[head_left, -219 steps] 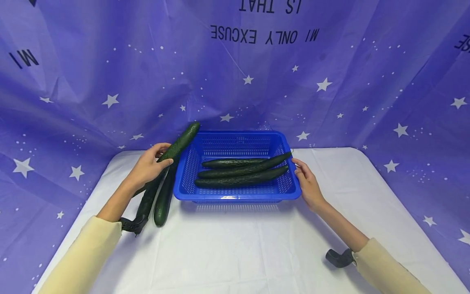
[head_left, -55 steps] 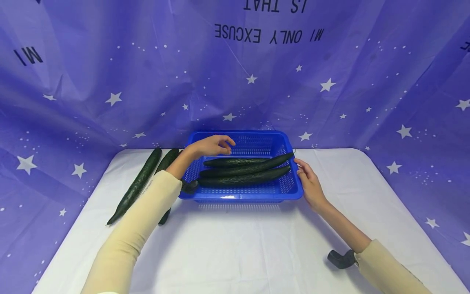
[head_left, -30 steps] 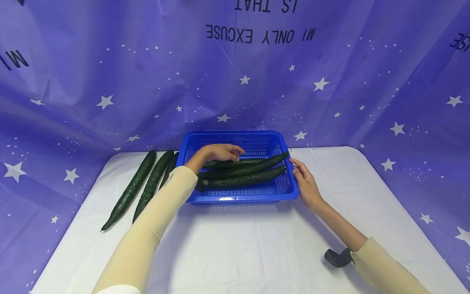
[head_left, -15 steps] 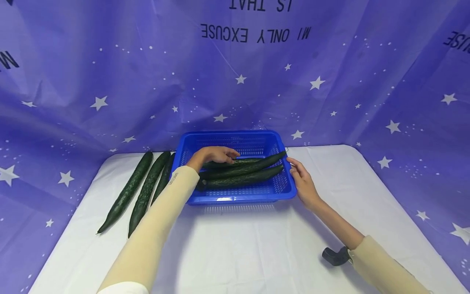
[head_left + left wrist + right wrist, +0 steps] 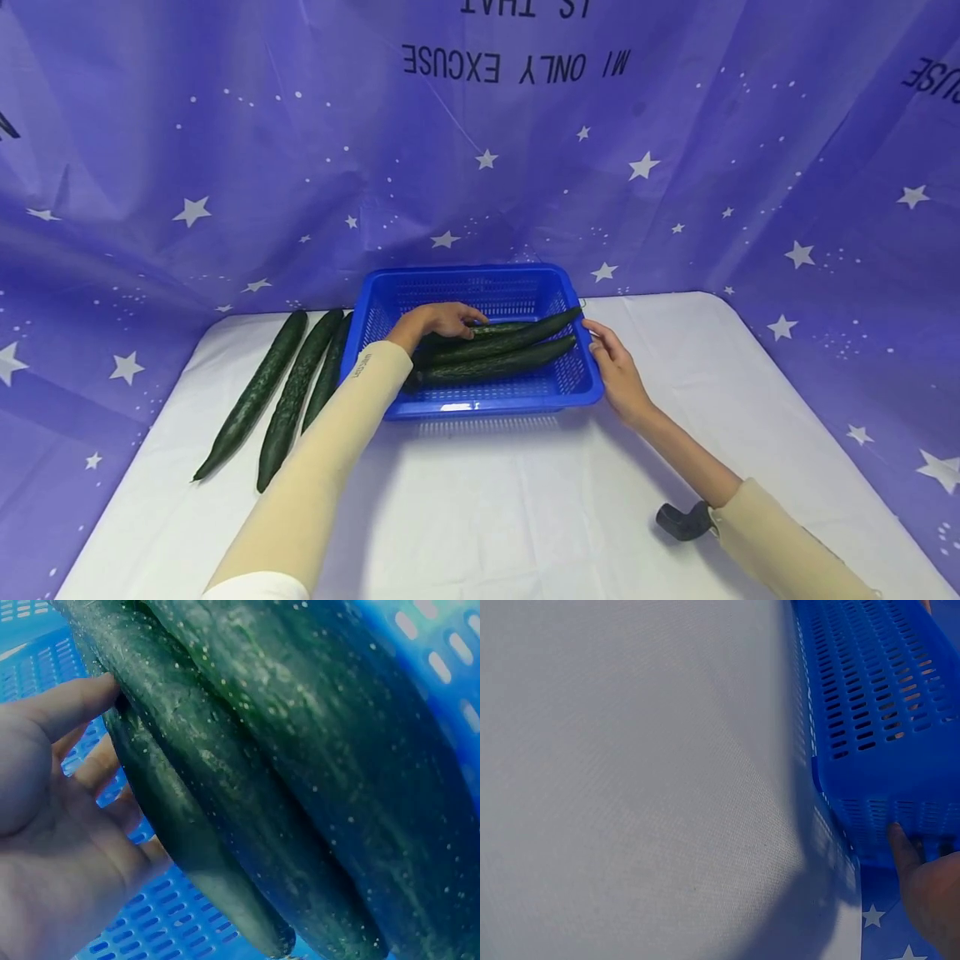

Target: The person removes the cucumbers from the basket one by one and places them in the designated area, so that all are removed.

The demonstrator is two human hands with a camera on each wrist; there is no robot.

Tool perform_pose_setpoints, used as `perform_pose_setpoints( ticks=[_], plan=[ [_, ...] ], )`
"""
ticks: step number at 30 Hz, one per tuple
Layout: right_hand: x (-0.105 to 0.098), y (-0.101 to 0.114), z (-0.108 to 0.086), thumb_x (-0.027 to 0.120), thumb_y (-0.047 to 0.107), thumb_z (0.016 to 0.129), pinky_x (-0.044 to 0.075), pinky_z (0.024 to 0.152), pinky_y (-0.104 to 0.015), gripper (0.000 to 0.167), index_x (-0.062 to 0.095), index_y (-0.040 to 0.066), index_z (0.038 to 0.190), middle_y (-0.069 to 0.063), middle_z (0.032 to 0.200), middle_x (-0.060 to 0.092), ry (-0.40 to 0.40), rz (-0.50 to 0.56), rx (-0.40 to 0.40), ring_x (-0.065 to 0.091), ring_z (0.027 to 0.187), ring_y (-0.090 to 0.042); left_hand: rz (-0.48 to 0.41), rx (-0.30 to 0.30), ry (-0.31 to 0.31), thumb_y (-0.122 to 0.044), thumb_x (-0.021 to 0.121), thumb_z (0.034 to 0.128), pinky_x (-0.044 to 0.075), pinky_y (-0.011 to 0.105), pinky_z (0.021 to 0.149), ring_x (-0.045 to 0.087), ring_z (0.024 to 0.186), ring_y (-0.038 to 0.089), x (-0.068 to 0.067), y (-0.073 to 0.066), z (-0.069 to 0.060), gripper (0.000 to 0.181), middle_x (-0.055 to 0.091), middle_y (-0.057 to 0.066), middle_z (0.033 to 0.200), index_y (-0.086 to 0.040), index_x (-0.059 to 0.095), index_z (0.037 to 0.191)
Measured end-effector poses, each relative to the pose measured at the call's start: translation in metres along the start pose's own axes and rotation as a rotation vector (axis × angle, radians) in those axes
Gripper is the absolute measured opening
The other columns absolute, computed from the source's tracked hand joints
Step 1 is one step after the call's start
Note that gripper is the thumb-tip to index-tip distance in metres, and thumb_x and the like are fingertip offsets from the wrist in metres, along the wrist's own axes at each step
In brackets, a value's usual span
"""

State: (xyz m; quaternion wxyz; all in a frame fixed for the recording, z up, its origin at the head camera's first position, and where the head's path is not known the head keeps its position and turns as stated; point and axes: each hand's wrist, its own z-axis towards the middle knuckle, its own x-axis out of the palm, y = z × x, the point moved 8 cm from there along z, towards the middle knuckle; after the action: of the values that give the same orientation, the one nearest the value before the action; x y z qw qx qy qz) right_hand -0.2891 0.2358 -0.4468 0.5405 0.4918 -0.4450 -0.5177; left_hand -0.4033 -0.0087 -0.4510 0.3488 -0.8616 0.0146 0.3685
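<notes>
"So, where is the left hand (image 5: pixel 446 320)?"

"Inside the blue basket (image 5: pixel 517 406), at the far cucumber (image 5: pixel 504 327). In the left wrist view its thumb touches near the line where that meets the middle cucumber (image 5: pixel 517 338), while the other fingers reach along the far side."

"Is it gripping?"

"I cannot tell; the fingertips are partly hidden behind the skin of it."

"How many lie in there?"

"3, lengthwise and side by side. The near cucumber (image 5: pixel 495 367) is closest to the person, and the middle one's stem end reaches the right rim."

"And the right hand (image 5: pixel 618 373)?"

"At the basket's right end, fingers mostly straight, touching the rim. The right wrist view shows 1 finger (image 5: pixel 904 851) against the outer wall."

"Anything on the white cloth (image 5: pixel 525 500)?"

"3 more cucumbers (image 5: pixel 296 400) left of the basket, slanting, the rightmost partly behind the left sleeve (image 5: pixel 318 475)."
</notes>
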Motion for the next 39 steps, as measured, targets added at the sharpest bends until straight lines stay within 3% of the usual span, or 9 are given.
perform_pose_setpoints(
  ticks=[8,19,28,39],
  plan=[
    [0.001,-0.001,0.001,0.033,0.013,0.11,0.05,0.09,-0.023,0.044,0.032,0.001,0.153,-0.025,0.146,0.042,-0.001,0.012,-0.002,0.056,0.115,-0.014,0.057,-0.008,-0.002,-0.007,0.053,0.1028,0.03,0.047,0.113,0.024,0.147,0.031,0.002,-0.002,0.0,0.053,0.029,0.017,0.16,-0.017,0.041,0.154],
    [0.002,-0.001,-0.001,0.033,0.014,0.11,0.05,0.091,-0.024,0.046,0.031,0.001,0.154,-0.026,0.146,0.041,0.01,0.002,0.006,0.055,0.117,-0.017,0.035,-0.032,0.01,-0.002,0.049,0.1032,0.028,0.049,0.114,0.02,0.148,0.031,0.005,-0.001,-0.001,0.056,0.024,0.016,0.161,-0.019,0.037,0.155],
    [0.0,0.0,0.0,0.033,0.015,0.11,0.049,0.091,-0.024,0.046,0.032,0.002,0.154,-0.025,0.147,0.042,0.004,-0.019,0.01,0.052,0.124,-0.028,0.004,-0.005,-0.063,0.0,0.051,0.1021,0.032,0.05,0.111,0.024,0.146,0.033,-0.004,-0.01,-0.006,0.054,0.029,0.016,0.159,-0.022,0.043,0.151],
    [0.0,0.0,0.0,0.033,0.014,0.11,0.05,0.089,-0.023,0.045,0.032,0.002,0.154,-0.025,0.147,0.041,0.003,-0.012,0.008,0.056,0.114,-0.013,-0.049,0.055,-0.171,-0.004,0.055,0.1018,0.033,0.05,0.11,0.028,0.144,0.033,-0.028,-0.029,-0.025,0.052,0.032,0.018,0.156,-0.018,0.043,0.151]
  ],
)
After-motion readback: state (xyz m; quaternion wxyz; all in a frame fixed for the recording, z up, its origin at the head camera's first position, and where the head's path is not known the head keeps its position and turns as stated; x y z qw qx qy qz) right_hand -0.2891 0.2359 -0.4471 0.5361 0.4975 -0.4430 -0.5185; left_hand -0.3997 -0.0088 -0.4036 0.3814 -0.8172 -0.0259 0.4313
